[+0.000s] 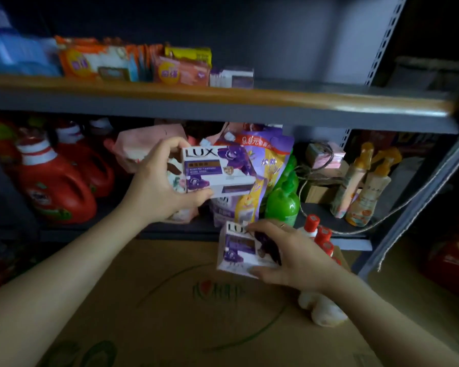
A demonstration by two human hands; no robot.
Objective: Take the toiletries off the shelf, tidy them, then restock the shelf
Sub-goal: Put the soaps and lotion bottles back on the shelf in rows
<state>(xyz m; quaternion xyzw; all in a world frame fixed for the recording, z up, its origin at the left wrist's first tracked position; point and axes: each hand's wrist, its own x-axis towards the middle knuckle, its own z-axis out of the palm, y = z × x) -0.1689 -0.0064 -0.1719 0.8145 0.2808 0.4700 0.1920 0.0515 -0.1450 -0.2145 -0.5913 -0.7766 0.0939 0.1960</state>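
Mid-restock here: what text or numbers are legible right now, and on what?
"LUX": soap box held by the left hand.
"LU": second soap box under the right hand, rest covered.
"9.9": purple refill pouch; following characters blurred.
Unreadable: smaller print on both boxes, carton logo, upper shelf packets, red jugs.

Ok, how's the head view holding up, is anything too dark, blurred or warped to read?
Head view: dim overall, corners nearly black. The upper shelf edge bows from wide-angle distortion. The packets on the upper shelf and the red detergent jugs are smeared. The LUX soap box in the left hand reads sharp; the one in the right hand is softer.
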